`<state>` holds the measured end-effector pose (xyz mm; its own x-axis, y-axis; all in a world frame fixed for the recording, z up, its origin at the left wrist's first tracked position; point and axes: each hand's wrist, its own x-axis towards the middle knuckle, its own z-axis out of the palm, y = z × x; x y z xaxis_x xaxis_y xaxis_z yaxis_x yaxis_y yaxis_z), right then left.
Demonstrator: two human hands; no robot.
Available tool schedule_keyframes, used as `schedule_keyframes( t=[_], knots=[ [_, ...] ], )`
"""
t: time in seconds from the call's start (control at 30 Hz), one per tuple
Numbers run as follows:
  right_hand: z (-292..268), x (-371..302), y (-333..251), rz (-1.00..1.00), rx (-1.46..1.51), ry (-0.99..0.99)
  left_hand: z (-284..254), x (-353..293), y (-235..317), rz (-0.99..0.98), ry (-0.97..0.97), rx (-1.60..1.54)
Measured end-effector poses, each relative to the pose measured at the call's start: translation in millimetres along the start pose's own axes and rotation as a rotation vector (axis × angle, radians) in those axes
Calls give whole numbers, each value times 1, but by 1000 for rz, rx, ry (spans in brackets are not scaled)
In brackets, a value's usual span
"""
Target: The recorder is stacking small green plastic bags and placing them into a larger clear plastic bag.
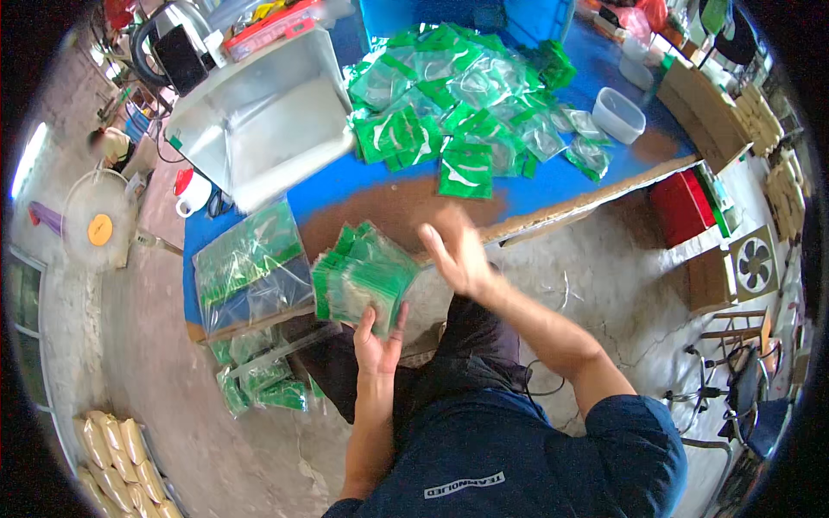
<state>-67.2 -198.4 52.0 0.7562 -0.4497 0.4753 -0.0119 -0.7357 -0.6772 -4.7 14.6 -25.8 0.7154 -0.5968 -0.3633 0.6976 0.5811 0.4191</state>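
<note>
A blue table [553, 186] spans the upper middle of the frame, its top worn to brown in patches and its near edge rough and pale toward the right. A loose heap of green packets [449, 95] covers the upper centre, many overlapping, with a blue bin [540, 26] behind it at the top. A pale tray [285, 129] sits tilted in view at the upper left, a red-and-white mug [192, 192] just beside it. A clear bag [250, 259] lies flat on the left corner; a clear tub [617, 105] stands right of the heap. On the grey floor [147, 345], a chair [743, 397] stands at lower right.
</note>
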Motion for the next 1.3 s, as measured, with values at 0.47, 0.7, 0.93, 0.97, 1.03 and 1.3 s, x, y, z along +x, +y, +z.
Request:
schedule_keyframes(
  t=[0.47,0.7,0.93,0.97,1.03,1.3],
  knots=[
    [7,0,-49,535,760,-450,-2,-16,17,-145,-384,-146],
    [84,158,45,-57,-664,-19,6,-18,42,-64,-255,-34],
    [68,53,-33,-171,-489,-378,-17,-36,88,-256,-303,33],
    [62,42,-43,-124,-396,-378,-29,-28,91,-285,-407,-9],
    [59,17,-52,-113,-320,-378,-44,-23,94,-329,-414,-18],
    [88,-23,-51,-199,-258,-165,-45,12,91,-534,-617,-67]
  ],
)
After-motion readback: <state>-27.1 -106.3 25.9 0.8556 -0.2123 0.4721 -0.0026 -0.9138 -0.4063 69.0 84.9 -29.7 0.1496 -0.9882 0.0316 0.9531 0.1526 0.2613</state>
